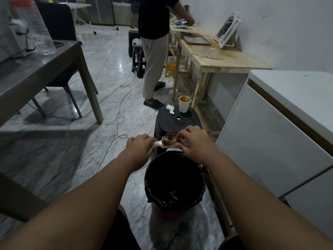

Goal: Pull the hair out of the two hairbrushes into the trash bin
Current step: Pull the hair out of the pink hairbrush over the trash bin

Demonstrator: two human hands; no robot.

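I hold a pale pink hairbrush (166,145) level above the far rim of the trash bin (149,184), a round bin lined with a black bag. My left hand (139,145) grips the brush's handle end. My right hand (192,141) covers the brush's right end, its fingers pinched on a brown clump of hair (168,141) tangled in the bristles. Only one hairbrush shows in the head view.
Behind the bin stands a black plastic stool (177,123) with a paper cup (184,104) and a crumpled tissue (170,108). A person (155,51) stands at a wooden table (225,58). White cabinet (270,141) to the right, grey table (45,69) to the left, cables (117,112) on the floor.
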